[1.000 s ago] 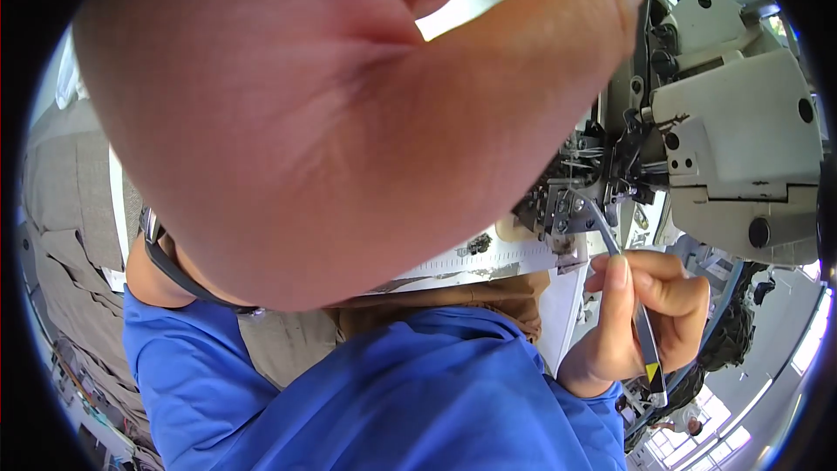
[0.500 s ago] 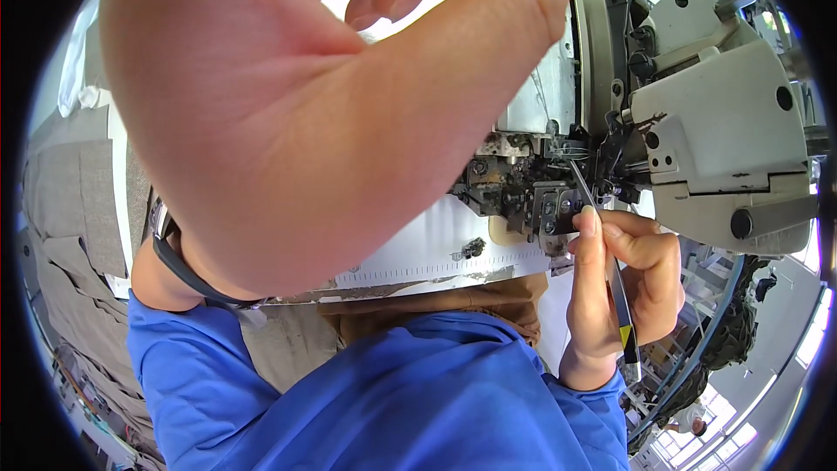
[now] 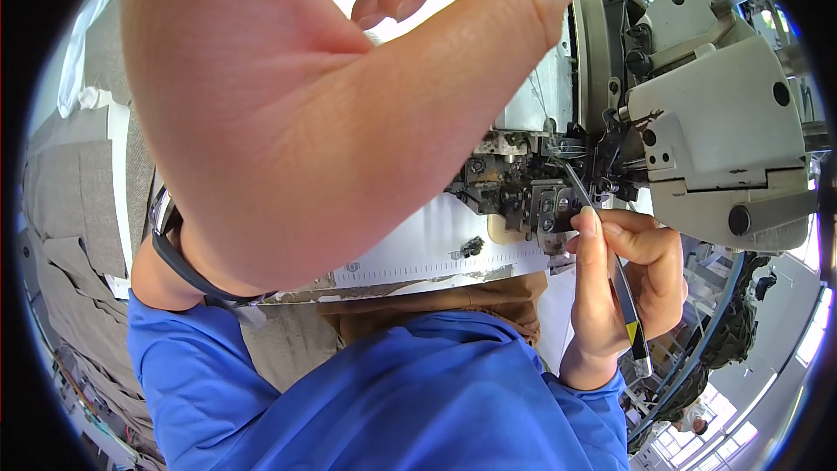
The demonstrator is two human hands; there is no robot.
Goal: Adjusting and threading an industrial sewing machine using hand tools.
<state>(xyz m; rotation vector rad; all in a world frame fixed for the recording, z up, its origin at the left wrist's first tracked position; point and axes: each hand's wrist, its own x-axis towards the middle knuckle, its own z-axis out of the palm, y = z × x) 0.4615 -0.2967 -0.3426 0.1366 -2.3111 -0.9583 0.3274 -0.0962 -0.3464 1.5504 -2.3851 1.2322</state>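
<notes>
My right hand (image 3: 623,283) is closed around dark tweezers (image 3: 629,312) with a yellow mark near their rear end. Their slim tip reaches up into the exposed, greasy metal parts (image 3: 514,183) of a sewing machine (image 3: 724,122). Close to the camera, my left hand (image 3: 340,113) fills the upper left and hides much of the machine bed. Its thumb is stretched out and stands apart from the loosely bent fingers. Part of this hand is cut off by the upper edge; nothing shows in it. Fine threads (image 3: 539,98) run down to the mechanism beside the thumb.
A clump of dark lint (image 3: 473,248) lies on the white machine bed (image 3: 410,253), near its ruled front edge. Grey cloth pieces (image 3: 74,183) are piled at the left. Brown cloth (image 3: 427,303) lies below the bed's edge. A lever (image 3: 776,216) sticks out from the machine head.
My left forearm has shifted slightly right. The tweezers' tip has moved a little left, and their rear end a little right. My right hand keeps its grip.
</notes>
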